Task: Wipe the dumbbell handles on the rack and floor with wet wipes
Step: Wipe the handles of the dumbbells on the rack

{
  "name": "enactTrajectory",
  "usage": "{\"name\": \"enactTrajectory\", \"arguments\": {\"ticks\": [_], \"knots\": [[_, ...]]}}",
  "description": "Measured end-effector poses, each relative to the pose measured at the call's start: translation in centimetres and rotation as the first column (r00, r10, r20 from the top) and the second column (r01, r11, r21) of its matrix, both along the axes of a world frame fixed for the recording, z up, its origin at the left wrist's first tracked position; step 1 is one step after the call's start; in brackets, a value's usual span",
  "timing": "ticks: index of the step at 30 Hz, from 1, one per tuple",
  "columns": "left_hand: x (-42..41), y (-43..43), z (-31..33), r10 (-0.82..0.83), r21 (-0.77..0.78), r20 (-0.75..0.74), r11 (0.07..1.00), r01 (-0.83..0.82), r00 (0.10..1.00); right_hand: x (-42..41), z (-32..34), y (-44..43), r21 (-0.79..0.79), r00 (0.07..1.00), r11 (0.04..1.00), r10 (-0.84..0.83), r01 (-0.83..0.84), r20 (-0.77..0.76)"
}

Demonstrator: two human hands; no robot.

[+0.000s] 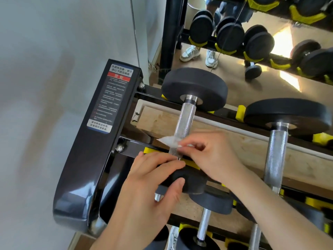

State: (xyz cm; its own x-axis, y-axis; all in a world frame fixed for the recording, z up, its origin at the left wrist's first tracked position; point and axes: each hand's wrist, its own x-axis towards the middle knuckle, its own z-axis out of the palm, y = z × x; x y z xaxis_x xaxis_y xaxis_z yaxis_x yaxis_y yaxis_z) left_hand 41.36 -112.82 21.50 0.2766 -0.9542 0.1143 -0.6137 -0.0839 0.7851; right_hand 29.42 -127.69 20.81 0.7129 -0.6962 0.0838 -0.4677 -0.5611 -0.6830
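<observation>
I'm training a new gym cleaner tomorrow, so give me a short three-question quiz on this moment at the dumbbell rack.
1. True or false: the right hand pinches the wet wipe against the knurled dumbbell handle.
2. What does the left hand hold? A) a second wipe B) that dumbbell's near head C) a spray bottle
3. Fill in: the cradles under the dumbbell heads are ____.
Key: 1 true; 2 B; 3 yellow.
</observation>
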Motion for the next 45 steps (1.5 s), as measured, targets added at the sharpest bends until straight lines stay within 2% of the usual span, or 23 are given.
{"name": "enactTrajectory", "arguments": {"ticks": [2, 4, 5, 7, 8, 9, 11, 13, 16, 17, 19, 22, 24, 27, 29, 31, 35, 37, 38, 40, 42, 43, 45], "knots": [[0.1, -0.1, 0.0, 0.022, 0.004, -0.027, 1.0, -0.022, 0.999, 1.1, 0.3, -2.2, -0.124, 0.99, 0.983, -0.125, 0.134, 0.072], [0.0, -0.1, -0.1, 0.042, 0.015, -0.035, 0.999, -0.041, 0.999, 1.5, 0.4, -2.6, -0.118, 0.969, 0.964, -0.229, 0.239, 0.093], [0.0, -0.2, 0.0, 0.045, 0.017, -0.041, 0.999, -0.045, 0.998, 1.2, 0.3, -1.9, -0.056, 0.98, 0.979, -0.194, 0.196, 0.051], [0.0, -0.4, 0.2, 0.051, 0.01, -0.043, 0.999, -0.051, 0.998, 0.7, 0.3, -0.1, 0.099, 0.996, 0.995, 0.035, -0.027, -0.078], [0.1, -0.5, 0.3, 0.055, 0.012, -0.044, 0.998, -0.054, 0.998, 0.8, 0.4, 0.0, 0.119, 0.989, 0.989, 0.1, -0.086, -0.112], [0.1, -0.5, 0.5, 0.06, 0.023, -0.053, 0.998, -0.059, 0.997, 1.2, 0.5, -0.5, 0.081, 0.989, 0.994, 0.089, -0.079, -0.118], [0.3, -0.8, 0.9, 0.062, 0.05, -0.091, 0.997, -0.058, 0.994, 2.2, 0.7, -2.0, -0.05, 0.993, 0.994, -0.105, 0.102, -0.053], [0.6, -1.3, 1.5, 0.063, 0.075, -0.135, 0.996, -0.053, 0.989, 2.5, 0.6, -2.0, -0.008, 0.978, 0.978, -0.208, 0.208, 0.0], [1.1, -2.7, 2.2, 0.107, 0.103, -0.161, 0.991, -0.091, 0.981, 1.9, -0.1, 0.5, 0.207, 0.998, 0.978, -0.012, 0.026, -0.067], [1.4, -3.4, 2.2, 0.115, 0.132, -0.134, 0.986, -0.097, 0.984, 1.9, -0.2, 0.4, 0.207, 0.998, 0.978, -0.014, 0.027, -0.063], [1.7, -5.2, 2.2, 0.079, 0.199, -0.102, 0.978, -0.057, 0.992, 2.2, 0.0, -0.9, 0.117, 0.988, 0.981, -0.157, 0.156, 0.002], [2.1, -7.9, 1.9, 0.066, 0.238, -0.148, 0.971, -0.029, 0.987, 2.4, 0.4, -1.7, 0.133, 0.955, 0.953, -0.285, 0.273, 0.084], [2.2, -9.5, 1.8, 0.093, 0.254, -0.047, 0.964, -0.078, 0.995, 2.1, -0.1, -1.1, 0.175, 0.927, 0.927, -0.354, 0.331, 0.121], [2.5, -11.4, 1.6, 0.123, 0.225, 0.137, 0.962, -0.152, 0.983, 1.9, -0.6, -0.6, 0.258, 0.826, 0.846, -0.522, 0.468, 0.212], [2.6, -12.3, 1.3, 0.143, 0.203, 0.162, 0.963, -0.175, 0.976, 2.1, -0.9, -0.4, 0.227, 0.806, 0.843, -0.534, 0.487, 0.254], [2.6, -13.0, 1.1, 0.238, 0.176, 0.054, 0.954, -0.244, 0.97, 2.5, -1.1, -0.3, 0.156, 0.817, 0.859, -0.512, 0.488, 0.266], [2.4, -15.1, 0.3, 0.419, 0.128, -0.173, 0.907, -0.401, 0.891, 3.4, -1.5, -0.4, 0.036, 0.802, 0.845, -0.52, 0.534, 0.296], [2.1, -15.5, 0.4, 0.431, 0.144, -0.231, 0.902, -0.407, 0.872, 3.4, -1.5, -0.4, 0.092, 0.775, 0.831, -0.547, 0.549, 0.317], [1.8, -15.2, 0.5, 0.397, 0.153, -0.208, 0.916, -0.371, 0.894, 3.2, -1.4, -0.3, 0.15, 0.76, 0.824, -0.563, 0.546, 0.325], [0.9, -14.6, 1.0, 0.26, 0.175, -0.049, 0.953, -0.248, 0.964, 2.8, -1.1, 0.1, 0.286, 0.725, 0.802, -0.596, 0.524, 0.345], [0.5, -14.7, 1.4, 0.185, 0.197, 0.044, 0.962, -0.19, 0.982, 2.4, -1.0, 0.3, 0.423, 0.698, 0.769, -0.626, 0.478, 0.348], [0.7, -15.0, 1.4, 0.192, 0.229, 0.026, 0.954, -0.193, 0.981, 2.4, -1.1, 0.5, 0.485, 0.695, 0.747, -0.638, 0.455, 0.331], [1.6, -15.8, 0.9, 0.281, 0.347, -0.209, 0.917, -0.197, 0.937, 2.1, -1.3, 0.7, 0.54, 0.717, 0.725, -0.636, 0.428, 0.287]]}}
